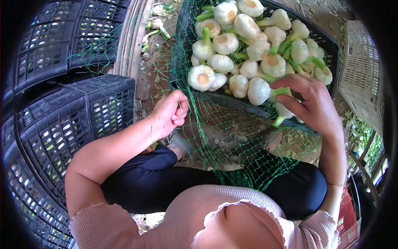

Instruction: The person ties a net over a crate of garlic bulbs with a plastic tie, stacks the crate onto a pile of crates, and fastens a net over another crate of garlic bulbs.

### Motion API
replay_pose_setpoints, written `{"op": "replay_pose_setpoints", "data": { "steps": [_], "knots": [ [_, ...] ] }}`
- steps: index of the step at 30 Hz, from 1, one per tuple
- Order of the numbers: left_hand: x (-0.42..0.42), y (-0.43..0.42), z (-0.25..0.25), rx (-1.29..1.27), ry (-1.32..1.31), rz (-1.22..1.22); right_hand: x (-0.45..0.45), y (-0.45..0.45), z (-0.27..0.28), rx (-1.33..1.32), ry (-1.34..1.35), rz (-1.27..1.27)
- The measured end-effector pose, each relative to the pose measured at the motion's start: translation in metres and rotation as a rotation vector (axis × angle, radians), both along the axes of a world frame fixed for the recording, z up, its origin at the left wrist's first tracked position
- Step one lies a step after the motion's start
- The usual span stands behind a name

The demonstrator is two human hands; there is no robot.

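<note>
Large white garlic bulbs (226, 43) with short green stems fill a dark plastic crate (336, 54) in front of me. My right hand (313, 101) is at the crate's near right side, its thumb and forefinger around the green stem of one garlic bulb (258, 91). Its other fingers are partly hidden behind the hand. Left of the crate's near corner, my left hand (170, 114) is closed in a fist on strands of green netting (199, 120). The net spreads from there across my lap and up along the crate's left side.
Black slatted crates (56, 120) stand stacked on the left, beside a bundle of pale poles (132, 37). A whitish crate (361, 70) stands to the right. Loose garlic scraps (159, 27) lie on the littered ground beyond my left hand. My crossed legs are just below the net.
</note>
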State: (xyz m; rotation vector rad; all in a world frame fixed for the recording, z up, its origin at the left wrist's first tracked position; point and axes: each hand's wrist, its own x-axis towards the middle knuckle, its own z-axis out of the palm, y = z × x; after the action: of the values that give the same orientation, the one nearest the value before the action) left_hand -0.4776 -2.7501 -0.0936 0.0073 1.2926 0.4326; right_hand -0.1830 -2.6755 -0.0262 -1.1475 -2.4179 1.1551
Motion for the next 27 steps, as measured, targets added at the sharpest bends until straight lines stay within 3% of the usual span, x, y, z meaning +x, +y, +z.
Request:
{"op": "replay_pose_setpoints", "data": {
  "steps": [2, 4, 6, 8, 9, 10, 13, 14, 16, 17, 20, 21, 22, 24, 26, 27],
  "knots": [
    [0.01, 0.012, 0.018, 0.143, 0.097, -0.09, 0.003, 0.001, 0.002, 0.004, 0.027, -0.015],
    [0.01, 0.038, 0.045, 0.42, 0.018, -0.183, 0.008, 0.0, 0.004, -0.024, 0.069, -0.057],
    [0.01, 0.056, 0.05, 0.481, 0.217, -0.501, 0.013, 0.0, 0.005, 0.005, 0.105, -0.103],
    [0.02, 0.079, 0.046, 0.765, 0.435, -0.715, 0.021, 0.006, 0.007, 0.067, 0.113, -0.153],
    [0.026, 0.09, 0.046, 0.919, 0.391, -0.737, 0.026, 0.01, 0.015, 0.042, 0.141, -0.242],
    [0.03, 0.103, 0.055, 0.978, 0.423, -0.766, 0.038, 0.015, 0.015, 0.196, 0.211, -0.386],
    [0.001, 0.123, 0.088, 0.921, 0.479, -1.336, 0.121, 0.016, 0.027, 0.159, 0.595, -0.979],
    [-0.013, 0.119, 0.097, 0.816, 0.437, -1.468, 0.145, 0.01, 0.029, 0.155, 0.63, -0.932],
    [-0.03, 0.113, 0.1, 1.27, 1.139, -1.47, 0.173, -0.01, 0.031, 0.207, 0.569, -0.794],
    [-0.022, 0.116, 0.11, 1.19, 1.197, -1.398, 0.175, -0.024, 0.028, 0.256, 0.473, -0.704],
    [0.005, 0.137, 0.09, 1.608, 1.152, -1.317, 0.168, -0.06, 0.003, 0.131, 0.121, -0.625],
    [0.026, 0.143, 0.079, 1.765, 0.99, -1.195, 0.158, -0.064, -0.001, 0.11, -0.043, -0.562],
    [0.056, 0.145, 0.076, 1.719, 0.932, -1.244, 0.125, -0.054, 0.009, 0.142, -0.293, -0.473],
    [0.103, 0.145, 0.059, 1.794, 0.74, -1.269, 0.075, -0.034, 0.003, 0.166, -0.146, -0.332],
    [0.141, 0.136, 0.031, 1.301, 0.553, -1.401, 0.036, -0.013, -0.013, 0.08, -0.03, -0.33],
    [0.154, 0.128, 0.023, 1.241, 0.759, -1.612, 0.026, -0.004, -0.019, -0.064, -0.089, -0.322]
  ]
}}
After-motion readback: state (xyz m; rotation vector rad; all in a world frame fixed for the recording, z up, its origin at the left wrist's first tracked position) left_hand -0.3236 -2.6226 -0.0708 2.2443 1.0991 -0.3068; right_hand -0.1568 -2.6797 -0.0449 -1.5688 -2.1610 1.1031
